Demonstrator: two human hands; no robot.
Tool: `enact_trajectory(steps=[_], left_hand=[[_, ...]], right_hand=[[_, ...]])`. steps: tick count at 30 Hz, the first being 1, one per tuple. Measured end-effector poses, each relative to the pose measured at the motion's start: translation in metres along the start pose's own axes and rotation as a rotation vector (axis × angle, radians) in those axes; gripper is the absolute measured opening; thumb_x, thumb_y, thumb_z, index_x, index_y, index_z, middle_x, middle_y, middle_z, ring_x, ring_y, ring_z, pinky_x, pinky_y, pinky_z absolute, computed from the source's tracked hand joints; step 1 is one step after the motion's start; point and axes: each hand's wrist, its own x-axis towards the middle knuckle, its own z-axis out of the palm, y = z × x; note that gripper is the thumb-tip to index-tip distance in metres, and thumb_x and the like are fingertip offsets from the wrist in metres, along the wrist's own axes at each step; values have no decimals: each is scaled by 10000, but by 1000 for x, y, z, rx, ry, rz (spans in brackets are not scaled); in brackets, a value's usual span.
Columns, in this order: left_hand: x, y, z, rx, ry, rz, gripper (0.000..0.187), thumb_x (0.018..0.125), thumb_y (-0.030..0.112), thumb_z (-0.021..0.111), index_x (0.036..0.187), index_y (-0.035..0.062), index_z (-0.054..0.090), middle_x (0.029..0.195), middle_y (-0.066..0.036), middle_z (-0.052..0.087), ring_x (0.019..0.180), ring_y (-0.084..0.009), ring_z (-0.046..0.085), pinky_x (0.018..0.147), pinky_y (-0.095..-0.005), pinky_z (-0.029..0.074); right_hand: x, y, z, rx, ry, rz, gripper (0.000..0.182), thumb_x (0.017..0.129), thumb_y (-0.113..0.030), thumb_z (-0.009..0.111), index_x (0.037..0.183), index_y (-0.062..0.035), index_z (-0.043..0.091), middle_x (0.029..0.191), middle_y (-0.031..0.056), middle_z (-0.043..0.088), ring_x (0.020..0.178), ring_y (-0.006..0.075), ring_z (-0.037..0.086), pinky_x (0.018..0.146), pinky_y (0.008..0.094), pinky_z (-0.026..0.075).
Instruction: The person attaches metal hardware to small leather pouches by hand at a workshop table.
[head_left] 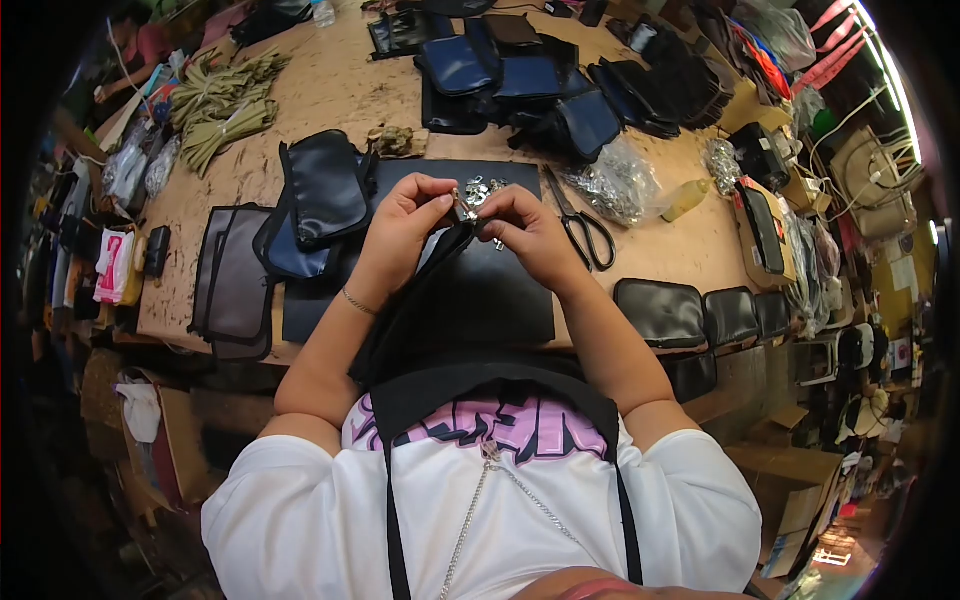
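Both hands meet above a black mat on the wooden table. My left hand is closed, thumb and forefinger pinching a small metal piece. Close on its right, my right hand pinches the end of a black strip, next to the same metal piece. The strip hangs down from the fingertips toward the black apron. Small silver metal parts lie on the mat just beyond the fingers. What exactly joins the metal piece and the strip is too small to tell.
Black-handled scissors, a plastic bag of metal parts and a small bottle lie to the right. Black pouches are stacked left, blue ones farther back. Another person is at the far left.
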Motion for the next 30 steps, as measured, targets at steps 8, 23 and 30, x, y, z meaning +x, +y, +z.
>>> enact_trajectory(steps=[8, 23, 30], left_hand=[[0, -19, -6, -93, 76, 92, 172, 991, 33, 578, 1161, 13, 592, 1015, -44, 657, 915, -102, 630, 843, -248, 520], [-19, 30, 11, 596, -18, 204, 152, 973, 33, 620, 1117, -4, 654, 1002, -16, 669, 940, -69, 618, 856, -219, 494], [-22, 32, 16, 481, 70, 166, 176, 957, 28, 639, 1126, -6, 676, 1006, -18, 683, 938, -71, 624, 843, -220, 500]], right_hand=[[7, -10, 21, 701, 22, 149, 117, 968, -100, 650, 1071, -71, 603, 996, 32, 660, 848, 111, 612, 804, 263, 506], [18, -18, 26, 392, -63, 155, 181, 874, -65, 755, 985, -33, 615, 881, 30, 650, 768, 92, 577, 721, 233, 476], [13, -22, 32, 511, -15, 205, 190, 884, -50, 733, 1037, -27, 623, 938, 37, 646, 806, 111, 592, 745, 244, 491]])
